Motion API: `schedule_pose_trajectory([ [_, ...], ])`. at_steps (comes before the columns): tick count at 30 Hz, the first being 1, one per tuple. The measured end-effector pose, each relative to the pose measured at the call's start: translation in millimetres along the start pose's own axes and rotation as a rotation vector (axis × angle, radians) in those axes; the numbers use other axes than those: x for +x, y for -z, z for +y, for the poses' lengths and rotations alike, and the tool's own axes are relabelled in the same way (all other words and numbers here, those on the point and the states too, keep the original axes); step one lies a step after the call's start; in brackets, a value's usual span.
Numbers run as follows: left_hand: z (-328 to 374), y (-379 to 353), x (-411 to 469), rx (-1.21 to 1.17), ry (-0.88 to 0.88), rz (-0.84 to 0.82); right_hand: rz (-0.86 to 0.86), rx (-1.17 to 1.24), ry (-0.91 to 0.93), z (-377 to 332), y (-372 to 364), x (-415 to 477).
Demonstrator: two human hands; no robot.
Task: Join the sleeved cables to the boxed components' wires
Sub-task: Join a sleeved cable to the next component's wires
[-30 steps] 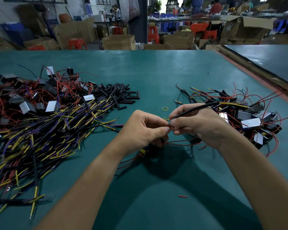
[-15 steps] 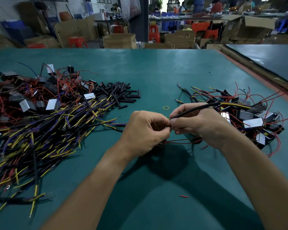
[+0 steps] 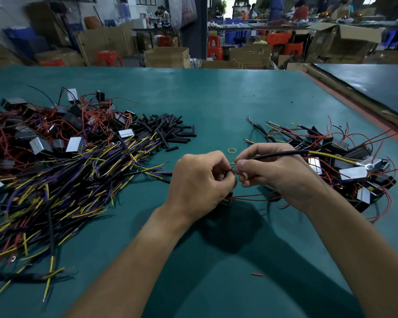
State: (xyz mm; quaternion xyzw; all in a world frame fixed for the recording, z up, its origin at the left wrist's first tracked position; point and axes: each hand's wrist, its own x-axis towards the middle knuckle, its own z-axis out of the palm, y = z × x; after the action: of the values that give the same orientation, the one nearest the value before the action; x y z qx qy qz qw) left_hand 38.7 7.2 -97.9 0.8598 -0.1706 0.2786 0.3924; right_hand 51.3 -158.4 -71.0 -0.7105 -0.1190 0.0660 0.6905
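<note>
My right hand [image 3: 278, 173] pinches a black-sleeved cable [image 3: 283, 154] whose yellow end runs off to the right. My left hand [image 3: 200, 182] pinches a red wire of a small black boxed component [image 3: 226, 200] that lies half hidden under it. The fingertips of both hands meet at the bare wire ends [image 3: 233, 165] above the green table [image 3: 216, 106]. Its red wires [image 3: 253, 196] trail right beneath my right hand.
A big heap of yellow, purple and black cables [image 3: 62, 180] with boxed components covers the left. Loose black sleeve pieces [image 3: 168, 129] lie beyond it. A pile of joined components [image 3: 354, 173] sits at the right. A yellow rubber band [image 3: 232, 150] and a red scrap [image 3: 257, 274] lie loose.
Both hands stay together at the wire ends. The left fingers have curled and shifted slightly around the joint; the sleeved cable stays in the right hand.
</note>
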Motion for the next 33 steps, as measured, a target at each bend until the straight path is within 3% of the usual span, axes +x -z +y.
schedule_pose_trajectory([
  [12,-6.7,1.0,5.6,-0.141,0.076,-0.062,0.088,-0.151,0.085,0.5,0.9,1.1],
  [33,-5.4,3.2,5.0,-0.182,0.135,-0.133,0.021,-0.233,0.088,-1.2,0.9,-0.4],
])
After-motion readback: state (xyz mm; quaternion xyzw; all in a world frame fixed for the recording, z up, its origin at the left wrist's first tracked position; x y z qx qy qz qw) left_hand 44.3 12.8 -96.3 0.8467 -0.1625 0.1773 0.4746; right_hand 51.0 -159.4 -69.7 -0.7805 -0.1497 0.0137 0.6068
